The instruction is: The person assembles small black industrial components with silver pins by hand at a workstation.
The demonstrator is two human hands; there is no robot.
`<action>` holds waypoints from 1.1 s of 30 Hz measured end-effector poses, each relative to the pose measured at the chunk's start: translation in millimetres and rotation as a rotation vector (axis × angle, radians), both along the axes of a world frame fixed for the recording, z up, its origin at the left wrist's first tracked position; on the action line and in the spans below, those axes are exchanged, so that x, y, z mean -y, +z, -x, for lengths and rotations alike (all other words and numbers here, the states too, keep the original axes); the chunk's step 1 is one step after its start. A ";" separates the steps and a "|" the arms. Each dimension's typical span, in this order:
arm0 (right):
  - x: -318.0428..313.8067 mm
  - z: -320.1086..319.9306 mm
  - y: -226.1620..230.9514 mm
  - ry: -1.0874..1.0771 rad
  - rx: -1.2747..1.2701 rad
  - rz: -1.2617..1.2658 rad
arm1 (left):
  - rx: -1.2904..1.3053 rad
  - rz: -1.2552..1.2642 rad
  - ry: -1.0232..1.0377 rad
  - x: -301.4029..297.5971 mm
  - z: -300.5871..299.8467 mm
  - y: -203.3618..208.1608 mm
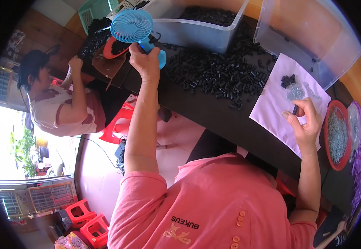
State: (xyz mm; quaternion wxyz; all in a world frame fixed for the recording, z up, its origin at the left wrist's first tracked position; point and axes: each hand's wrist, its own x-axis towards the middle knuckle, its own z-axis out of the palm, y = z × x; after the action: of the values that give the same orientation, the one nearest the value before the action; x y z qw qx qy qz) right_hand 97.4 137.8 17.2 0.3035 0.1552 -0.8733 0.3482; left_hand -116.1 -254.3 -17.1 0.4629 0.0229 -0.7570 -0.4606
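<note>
My left hand [146, 64], raised over the dark table, is wrapped round the handle of a blue handheld fan [131, 25]. My right hand [307, 122] pinches a small black plastic part [295, 110] between thumb and finger, above a lilac sheet [267, 112] on the table. On that sheet lie a few loose black parts [287, 80] beside a little heap of silvery metal pieces [294, 92]. Left of the sheet spreads a wide pile of short black tube-like parts [222, 79].
A translucent bin [189, 30] of black parts stands at the back, with another clear bin [313, 33] to its right. A red bowl [326, 128] of small metal pieces sits at the right. A co-worker [70, 95] sits on the left; red stools [95, 230] stand lower left.
</note>
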 end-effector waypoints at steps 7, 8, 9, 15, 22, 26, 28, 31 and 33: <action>1.4 -0.1 0.9 0.001 0.019 0.010 | 0.054 -0.149 -0.183 7.5 9.9 -1.0; 1.0 -0.4 0.7 -0.002 0.020 0.011 | 0.087 -0.201 -0.218 4.8 7.2 3.3; 0.7 -0.4 0.3 0.002 0.026 0.020 | 0.088 -0.200 -0.221 3.1 5.5 6.9; 0.6 -0.8 0.0 0.012 0.017 0.030 | 0.146 -0.449 -0.343 1.0 8.7 14.0; -0.5 -1.1 0.4 0.013 0.024 0.037 | 0.215 -0.561 -0.517 19.9 24.5 15.9; -0.7 -0.6 0.0 0.020 0.025 0.037 | 0.186 -0.562 -0.536 24.7 33.6 8.9; -0.8 -0.7 -0.1 0.018 0.024 0.027 | 0.167 -0.526 -0.494 21.2 36.0 5.0; -1.0 -0.5 0.4 0.017 0.022 0.020 | 0.136 -0.449 -0.477 16.4 34.8 5.6; -0.7 -0.2 0.6 0.019 0.022 0.017 | 0.134 -0.475 -0.543 20.0 34.6 7.4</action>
State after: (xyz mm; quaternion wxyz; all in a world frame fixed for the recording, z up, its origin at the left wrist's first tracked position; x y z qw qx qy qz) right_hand 97.6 138.6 17.8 0.2920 0.1569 -0.8719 0.3603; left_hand -150.7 -274.3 -9.7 0.2550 -0.0419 -0.6362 -0.7270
